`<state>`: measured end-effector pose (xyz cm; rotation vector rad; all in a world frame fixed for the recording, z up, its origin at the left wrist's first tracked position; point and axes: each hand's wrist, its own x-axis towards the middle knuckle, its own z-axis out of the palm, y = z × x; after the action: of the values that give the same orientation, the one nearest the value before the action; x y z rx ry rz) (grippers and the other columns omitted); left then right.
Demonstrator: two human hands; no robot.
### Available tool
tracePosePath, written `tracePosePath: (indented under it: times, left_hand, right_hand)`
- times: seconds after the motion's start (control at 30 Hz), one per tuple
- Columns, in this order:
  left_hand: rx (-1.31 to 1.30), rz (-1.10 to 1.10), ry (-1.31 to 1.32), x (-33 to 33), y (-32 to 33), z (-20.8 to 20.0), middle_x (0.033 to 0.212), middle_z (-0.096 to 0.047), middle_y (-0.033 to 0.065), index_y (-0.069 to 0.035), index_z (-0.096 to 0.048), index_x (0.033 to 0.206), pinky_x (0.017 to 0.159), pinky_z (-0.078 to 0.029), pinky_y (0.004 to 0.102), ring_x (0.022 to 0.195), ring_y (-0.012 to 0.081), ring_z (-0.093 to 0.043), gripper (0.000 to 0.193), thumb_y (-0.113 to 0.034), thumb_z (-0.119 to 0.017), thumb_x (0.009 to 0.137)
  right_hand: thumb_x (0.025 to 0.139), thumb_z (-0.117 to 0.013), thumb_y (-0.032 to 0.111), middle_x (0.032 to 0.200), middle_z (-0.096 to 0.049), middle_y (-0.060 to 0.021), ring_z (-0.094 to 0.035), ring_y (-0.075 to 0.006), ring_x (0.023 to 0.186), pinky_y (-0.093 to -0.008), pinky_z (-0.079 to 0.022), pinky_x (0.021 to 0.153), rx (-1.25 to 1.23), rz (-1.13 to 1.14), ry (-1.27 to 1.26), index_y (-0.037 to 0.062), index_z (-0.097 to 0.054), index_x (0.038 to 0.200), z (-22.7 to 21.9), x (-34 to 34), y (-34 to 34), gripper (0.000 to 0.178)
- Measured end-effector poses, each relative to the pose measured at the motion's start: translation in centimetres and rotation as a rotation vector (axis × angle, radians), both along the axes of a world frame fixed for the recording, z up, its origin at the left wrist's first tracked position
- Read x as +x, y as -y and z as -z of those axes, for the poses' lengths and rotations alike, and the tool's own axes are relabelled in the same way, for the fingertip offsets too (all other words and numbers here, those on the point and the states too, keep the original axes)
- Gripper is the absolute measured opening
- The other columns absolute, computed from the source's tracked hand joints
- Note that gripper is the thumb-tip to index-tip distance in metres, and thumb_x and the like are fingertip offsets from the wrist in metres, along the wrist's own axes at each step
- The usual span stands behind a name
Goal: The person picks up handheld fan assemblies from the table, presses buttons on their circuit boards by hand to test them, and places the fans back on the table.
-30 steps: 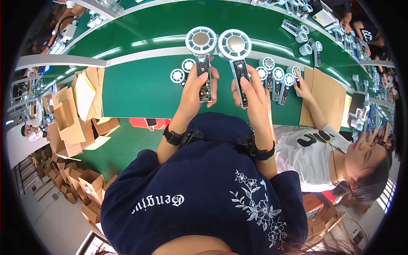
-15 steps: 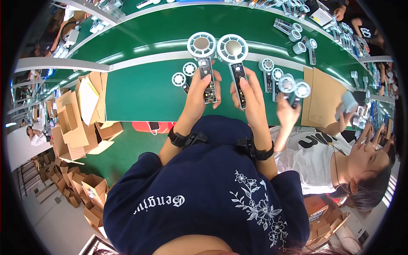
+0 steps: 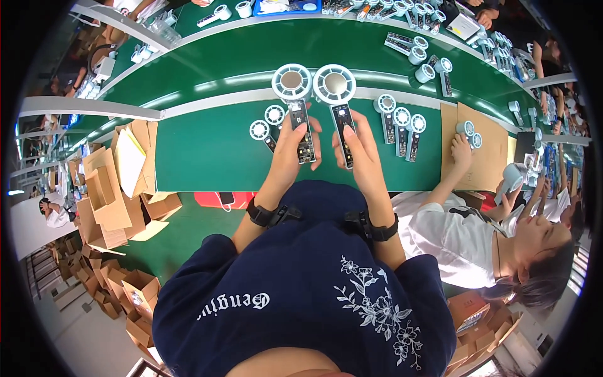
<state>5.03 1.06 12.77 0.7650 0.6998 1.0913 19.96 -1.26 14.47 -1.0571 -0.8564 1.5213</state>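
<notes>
Both of my hands hold unfinished handheld fans, pale blue-grey, with round spoked heads and bare circuit boards along the handles. My left hand (image 3: 291,147) is closed round the handle of one fan (image 3: 292,80), thumb on its board. My right hand (image 3: 362,147) grips a second fan (image 3: 334,84) the same way. The two heads are side by side, nearly touching, raised over the green table (image 3: 207,151). Left of my left hand lie two similar fans (image 3: 259,130), partly hidden by it. Three more fans (image 3: 401,117) lie in a row right of my right hand.
At my right, a co-worker's hand (image 3: 461,151) holds two fans (image 3: 465,128) over a cardboard sheet (image 3: 449,169). Cardboard boxes (image 3: 103,182) stand at the left. Beyond a pale rail (image 3: 213,99), more fans (image 3: 419,56) lie on a green surface, with a blue tray (image 3: 308,7) farther off.
The co-worker's hand has moved right with two fans, over the cardboard. Three fans now show in the row beside where it was. My two fans sit slightly lower in view, still held.
</notes>
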Motion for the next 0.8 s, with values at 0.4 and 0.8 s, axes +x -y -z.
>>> tracePosePath:
  times: [0.4,0.8]
  left_hand:
    - [0.014,-0.017,-0.050,-0.8,0.2,0.0,0.098,-0.051,0.0073,0.002,-0.025,0.134,0.036,-0.040,0.0246,0.060,0.0123,-0.052,0.049,-0.028,-0.034,0.096]
    - [-0.018,-0.003,0.066,-1.3,0.4,0.4,0.098,-0.050,0.0112,0.001,-0.025,0.134,0.038,-0.043,0.0264,0.058,0.0139,-0.054,0.045,-0.021,-0.035,0.096]
  right_hand:
    - [0.098,-0.040,0.025,0.077,-0.052,-0.0034,-0.042,-0.0046,0.052,-0.0189,-0.031,0.044,0.004,-0.028,0.018,0.0019,-0.038,0.127,0.0,-0.4,-0.2,0.038]
    - [0.097,-0.040,0.023,0.078,-0.052,-0.0037,-0.043,-0.0053,0.053,-0.0195,-0.031,0.045,0.038,-0.050,0.030,0.0021,-0.037,0.128,0.5,-0.7,0.0,0.037]
